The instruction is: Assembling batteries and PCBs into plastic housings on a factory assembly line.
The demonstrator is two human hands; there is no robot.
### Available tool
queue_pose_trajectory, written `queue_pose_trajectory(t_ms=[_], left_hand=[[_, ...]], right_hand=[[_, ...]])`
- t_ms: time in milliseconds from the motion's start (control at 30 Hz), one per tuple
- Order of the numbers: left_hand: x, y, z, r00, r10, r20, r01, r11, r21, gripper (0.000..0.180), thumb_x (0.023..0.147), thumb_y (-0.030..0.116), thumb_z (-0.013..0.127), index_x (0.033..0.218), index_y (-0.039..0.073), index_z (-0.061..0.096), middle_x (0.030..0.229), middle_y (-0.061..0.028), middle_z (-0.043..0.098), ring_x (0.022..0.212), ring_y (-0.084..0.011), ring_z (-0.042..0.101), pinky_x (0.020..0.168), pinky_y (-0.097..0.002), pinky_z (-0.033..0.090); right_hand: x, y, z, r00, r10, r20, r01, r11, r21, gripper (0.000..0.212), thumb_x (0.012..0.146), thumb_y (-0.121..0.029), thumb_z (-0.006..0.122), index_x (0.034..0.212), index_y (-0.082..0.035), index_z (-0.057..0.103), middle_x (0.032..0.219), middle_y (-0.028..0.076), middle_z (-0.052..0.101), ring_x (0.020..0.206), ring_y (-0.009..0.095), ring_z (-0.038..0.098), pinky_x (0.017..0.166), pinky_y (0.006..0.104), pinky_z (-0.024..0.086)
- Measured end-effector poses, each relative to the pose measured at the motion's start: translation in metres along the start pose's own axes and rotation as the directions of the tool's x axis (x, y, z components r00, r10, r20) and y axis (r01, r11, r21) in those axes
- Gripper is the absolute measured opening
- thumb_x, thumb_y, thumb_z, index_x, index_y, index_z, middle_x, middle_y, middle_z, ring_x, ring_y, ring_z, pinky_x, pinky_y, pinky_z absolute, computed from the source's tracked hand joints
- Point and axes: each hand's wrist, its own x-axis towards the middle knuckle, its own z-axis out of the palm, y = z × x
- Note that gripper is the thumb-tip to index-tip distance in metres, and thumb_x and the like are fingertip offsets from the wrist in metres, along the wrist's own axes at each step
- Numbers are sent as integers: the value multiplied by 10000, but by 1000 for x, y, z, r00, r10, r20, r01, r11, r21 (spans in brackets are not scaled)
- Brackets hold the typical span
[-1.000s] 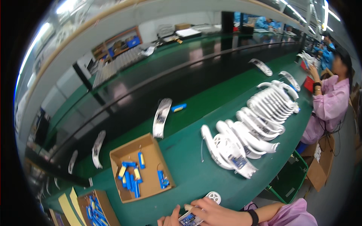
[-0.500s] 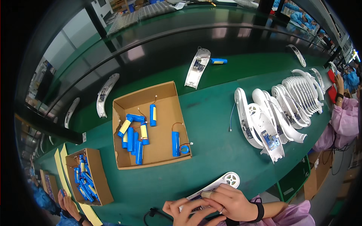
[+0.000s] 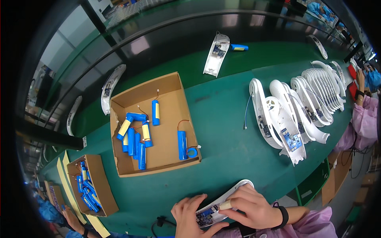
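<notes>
A white curved plastic housing (image 3: 235, 189) lies at the front edge of the bench, with a blue circuit board (image 3: 206, 216) showing inside it. My left hand (image 3: 189, 217) grips the lower left end of the housing, fingers along its far side and thumb along its near side. Over the middle of the housing is my right hand (image 3: 251, 207), closed, with a pale finger cot on one finger. Its thumb and that finger come together at the right end of the board. Anything small between those fingertips is hidden.
A cardboard box (image 3: 158, 169) holds several blue battery packs. A smaller box (image 3: 104, 186) of batteries stands left, near another person's hand (image 3: 73, 220). White housings (image 3: 293, 139) stand in a row at right. More housings, one (image 3: 216, 59) beside a battery, lie on the far strip.
My hands have moved apart, and the circuit board between them now shows. My left hand has shifted to the housing's left end. The whole view has tilted slightly.
</notes>
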Motion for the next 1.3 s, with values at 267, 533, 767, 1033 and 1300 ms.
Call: queue_pose_trajectory(t_ms=[267, 533, 767, 1033, 1300], left_hand=[[-8, -14, -2, 984, 47, 172, -68, 990, 122, 767, 701, 327, 893, 1322, 56, 534, 1209, -125, 644, 1098, -336, 565, 997, -475, 330], [-8, -23, -1, 969, 153, 193, -173, 981, 92, 604, 734, 283, 875, 1206, 66, 568, 1210, -125, 670, 1025, -323, 607, 949, -468, 347], [0, -16, -4, 950, 217, 224, -251, 959, 132, 500, 756, 241, 846, 1181, 75, 643, 1253, -135, 641, 983, -335, 619, 874, -455, 427], [15, -12, -21, 909, 244, 338, -308, 939, 151, 441, 799, 260, 797, 1210, 148, 685, 1203, -132, 629, 924, -327, 681, 791, -388, 581], [23, -13, -19, 852, 214, 479, -333, 926, 178, 446, 799, 290, 773, 1218, 199, 649, 1016, -136, 624, 795, -356, 689, 661, -450, 567]], right_hand=[[4, 1, -3, 987, 51, 153, -24, 985, -173, 191, 820, -130, 796, 958, -47, 691, 894, 45, 603, 810, 211, 574, 822, 365, 338], [12, -5, -9, 974, 75, 216, -26, 975, -221, 135, 844, -115, 768, 920, -55, 675, 851, 31, 568, 760, 212, 537, 814, 400, 338], [18, -3, -10, 965, 111, 236, -73, 984, -162, 117, 859, -115, 755, 923, -52, 681, 849, 27, 578, 769, 207, 537, 840, 399, 340], [9, 8, -10, 973, 106, 205, -93, 993, -72, 124, 867, -153, 766, 950, -82, 706, 876, 30, 611, 821, 205, 580, 918, 378, 359], [67, -6, -47, 958, 112, 264, -113, 994, -11, 347, 870, -159, 769, 1140, -17, 605, 906, 67, 645, 855, 211, 638, 773, 355, 505]])
